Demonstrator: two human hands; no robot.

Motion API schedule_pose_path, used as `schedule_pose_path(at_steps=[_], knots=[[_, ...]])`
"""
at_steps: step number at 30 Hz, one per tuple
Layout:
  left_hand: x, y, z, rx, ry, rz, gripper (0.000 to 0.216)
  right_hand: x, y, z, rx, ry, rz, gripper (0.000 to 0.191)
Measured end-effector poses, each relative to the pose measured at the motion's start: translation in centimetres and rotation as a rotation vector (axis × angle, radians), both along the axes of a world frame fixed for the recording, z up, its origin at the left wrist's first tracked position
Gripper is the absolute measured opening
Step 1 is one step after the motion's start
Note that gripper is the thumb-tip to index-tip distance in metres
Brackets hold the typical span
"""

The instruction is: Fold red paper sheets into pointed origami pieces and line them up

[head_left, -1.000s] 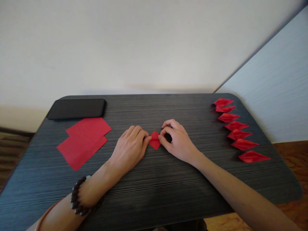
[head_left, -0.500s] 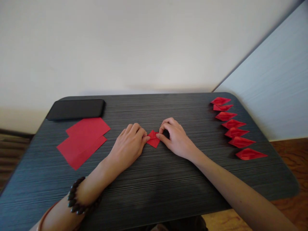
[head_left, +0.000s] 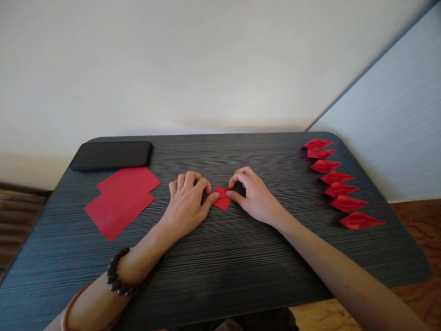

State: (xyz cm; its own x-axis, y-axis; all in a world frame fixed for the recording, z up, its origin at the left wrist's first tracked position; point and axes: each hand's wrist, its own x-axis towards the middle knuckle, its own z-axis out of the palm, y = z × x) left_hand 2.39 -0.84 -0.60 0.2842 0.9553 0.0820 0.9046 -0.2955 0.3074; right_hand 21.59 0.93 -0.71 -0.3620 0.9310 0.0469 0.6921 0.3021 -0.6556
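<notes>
A small folded piece of red paper [head_left: 222, 201] lies on the dark table between my two hands, with creases across its upper part. My left hand [head_left: 186, 202] comes in from the left, its thumb pressed on the paper's left side and the index finger curled close by. On the right side, my right hand [head_left: 251, 196] holds the paper's edge between thumb and curled index finger. The fingertips cover both side corners. A dark beaded bracelet [head_left: 115, 276] circles my left wrist.
Two overlapping red paper sheets [head_left: 119, 209] lie at the left, below a black phone [head_left: 112, 155]. Several folded red paper boats [head_left: 339, 189] form a column along the table's right side. A pale wall [head_left: 206, 64] rises behind the table [head_left: 220, 262].
My left thumb has moved onto the paper's face, and my left index finger has lifted apart from it. The paper's raised top point looks flatter. My right hand stays at the right edge.
</notes>
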Motion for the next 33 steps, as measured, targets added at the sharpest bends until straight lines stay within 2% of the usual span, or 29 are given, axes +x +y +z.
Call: schedule_pose_path(at_steps=[5,10,16,25,33], knots=[[-0.7,0.1,0.1,-0.006,0.033,-0.022,0.020,0.2,0.3,0.3,-0.034,0.022,0.006,0.008],[-0.7,0.0,0.1,0.011,0.011,-0.059,0.018,0.0,-0.1,0.2,0.025,0.004,0.024,0.006],[-0.6,0.0,0.0,0.004,0.013,-0.059,0.019,-0.9,-0.8,-0.3,0.108,-0.075,-0.063,0.024],[-0.6,0.1,0.2,-0.003,0.003,-0.072,0.017,-0.6,-0.2,0.2,-0.029,0.008,-0.063,0.017],[-0.7,0.1,-0.3,0.050,-0.051,-0.106,0.018,-0.1,0.2,-0.1,-0.052,0.069,-0.032,0.021]])
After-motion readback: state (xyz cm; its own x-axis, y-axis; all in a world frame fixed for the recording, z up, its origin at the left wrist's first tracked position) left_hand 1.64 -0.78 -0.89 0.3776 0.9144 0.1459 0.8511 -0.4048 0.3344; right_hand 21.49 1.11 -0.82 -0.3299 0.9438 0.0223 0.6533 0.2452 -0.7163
